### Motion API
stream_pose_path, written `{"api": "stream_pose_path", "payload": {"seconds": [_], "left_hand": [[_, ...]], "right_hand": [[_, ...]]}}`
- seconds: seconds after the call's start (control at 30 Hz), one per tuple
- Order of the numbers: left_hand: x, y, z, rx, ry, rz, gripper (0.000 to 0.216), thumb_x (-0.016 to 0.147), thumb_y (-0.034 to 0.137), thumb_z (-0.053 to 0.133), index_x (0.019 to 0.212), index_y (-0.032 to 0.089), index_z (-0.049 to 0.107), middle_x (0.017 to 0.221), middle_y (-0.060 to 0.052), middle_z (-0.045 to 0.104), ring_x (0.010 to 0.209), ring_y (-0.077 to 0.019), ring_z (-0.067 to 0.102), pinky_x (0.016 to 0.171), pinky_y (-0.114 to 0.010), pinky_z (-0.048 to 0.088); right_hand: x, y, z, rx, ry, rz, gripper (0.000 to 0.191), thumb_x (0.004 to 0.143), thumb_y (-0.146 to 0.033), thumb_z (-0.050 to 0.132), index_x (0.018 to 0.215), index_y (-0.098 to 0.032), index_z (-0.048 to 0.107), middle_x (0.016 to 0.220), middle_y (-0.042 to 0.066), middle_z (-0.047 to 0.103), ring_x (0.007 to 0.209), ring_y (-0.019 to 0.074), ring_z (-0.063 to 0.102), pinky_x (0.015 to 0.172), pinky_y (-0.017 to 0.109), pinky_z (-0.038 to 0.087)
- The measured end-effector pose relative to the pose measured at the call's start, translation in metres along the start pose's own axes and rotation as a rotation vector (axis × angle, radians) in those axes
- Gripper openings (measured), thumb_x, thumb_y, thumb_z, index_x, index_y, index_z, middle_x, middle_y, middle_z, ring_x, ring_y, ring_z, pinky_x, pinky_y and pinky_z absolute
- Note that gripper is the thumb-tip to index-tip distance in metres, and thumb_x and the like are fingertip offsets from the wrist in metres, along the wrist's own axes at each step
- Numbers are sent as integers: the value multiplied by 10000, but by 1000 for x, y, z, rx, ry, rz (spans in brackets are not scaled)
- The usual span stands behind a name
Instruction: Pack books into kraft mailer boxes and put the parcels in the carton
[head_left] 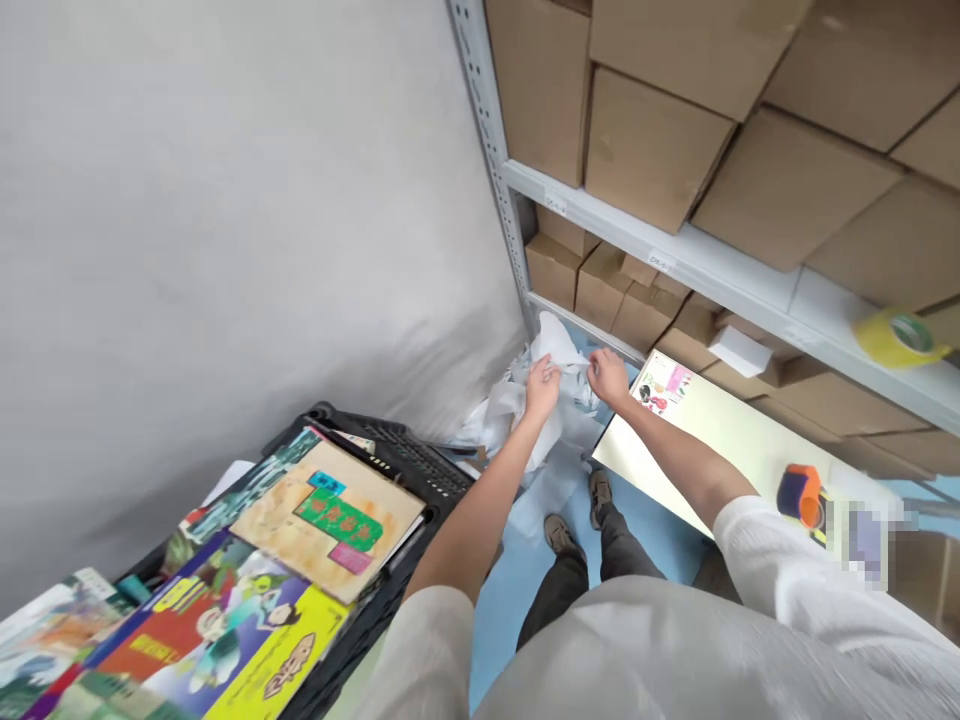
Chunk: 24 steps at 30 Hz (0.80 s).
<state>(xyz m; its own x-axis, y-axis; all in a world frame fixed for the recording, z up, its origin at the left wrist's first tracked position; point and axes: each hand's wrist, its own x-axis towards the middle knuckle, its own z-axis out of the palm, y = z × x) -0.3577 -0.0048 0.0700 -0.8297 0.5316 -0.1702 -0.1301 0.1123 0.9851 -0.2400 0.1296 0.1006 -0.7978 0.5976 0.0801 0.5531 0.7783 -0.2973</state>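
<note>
Both my arms reach forward over a heap of crumpled, thin white wrapping film (547, 430) on the floor in the corner. My left hand (544, 388) has its fingers closed on the film at the left. To the right, my right hand (607, 376) pinches what looks like another edge of it. Between and behind the hands a pale piece of the film stands up. Whether both hands grip one sheet or separate pieces is not clear, as the layers overlap.
A black crate (420, 455) of picture books (330, 515) stands at left by the grey wall. Right of me, a pale table (720, 440) holds a printed sheet (664, 385) and an orange tape dispenser (801, 497). Beyond are shelves (675, 250) of cardboard boxes and yellow tape (904, 336).
</note>
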Motion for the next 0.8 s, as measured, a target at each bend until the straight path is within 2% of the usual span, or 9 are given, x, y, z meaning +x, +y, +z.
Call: {"api": "stream_pose_path", "payload": {"seconds": [0.1,0.2,0.27,0.37,0.53,0.67,0.8], "left_hand": [[-24,0,13,148,-111,72,425,919,189,665,1337,161,735,1416,-164,665,1183,-253,751,1146,-430,563],[-52,-6,33,231,-239,122,457,899,163,661,1350,168,733,1430,-164,654,1232,-266,729,1078,-410,599],[-73,-13,50,279,-320,147,475,888,165,669,1358,172,732,1407,-164,666,1243,-270,715,1049,-402,608],[-101,-25,76,337,-462,125,455,876,175,676,1325,163,750,1352,-164,698,1128,-255,744,1073,-437,598],[-143,-46,118,463,-648,22,465,837,145,668,1290,156,769,1350,-160,708,1081,-241,745,1159,-443,542],[-174,-63,143,531,-725,-34,487,832,164,676,1312,145,756,1364,-166,701,1063,-233,740,1166,-426,526],[-197,-75,155,622,-819,-46,448,829,162,672,1265,154,773,1237,-128,743,1109,-248,714,1176,-409,499]], "right_hand": [[-28,29,-29,-94,81,-43,296,1028,-138,451,1186,-184,698,1184,152,686,1123,322,544,957,416,395],[-68,61,-49,-191,102,-82,318,1039,-108,441,1194,-186,708,1222,157,676,1134,323,506,972,426,358],[-101,81,-58,-241,78,-107,333,1041,-99,440,1207,-188,715,1225,160,675,1112,322,493,977,432,343],[-156,108,-65,-293,-23,-69,379,1029,-87,438,1260,-188,721,1218,170,675,1094,330,489,980,441,338],[-235,143,-65,-282,-241,131,492,995,-72,411,1375,-182,704,1293,198,654,1159,355,499,994,449,351],[-275,165,-53,-239,-290,241,506,972,-49,427,1370,-179,711,1310,196,644,1164,353,509,1001,448,359],[-304,184,-40,-205,-322,305,480,966,-39,447,1339,-171,719,1304,196,644,1157,348,527,984,439,375]]}}
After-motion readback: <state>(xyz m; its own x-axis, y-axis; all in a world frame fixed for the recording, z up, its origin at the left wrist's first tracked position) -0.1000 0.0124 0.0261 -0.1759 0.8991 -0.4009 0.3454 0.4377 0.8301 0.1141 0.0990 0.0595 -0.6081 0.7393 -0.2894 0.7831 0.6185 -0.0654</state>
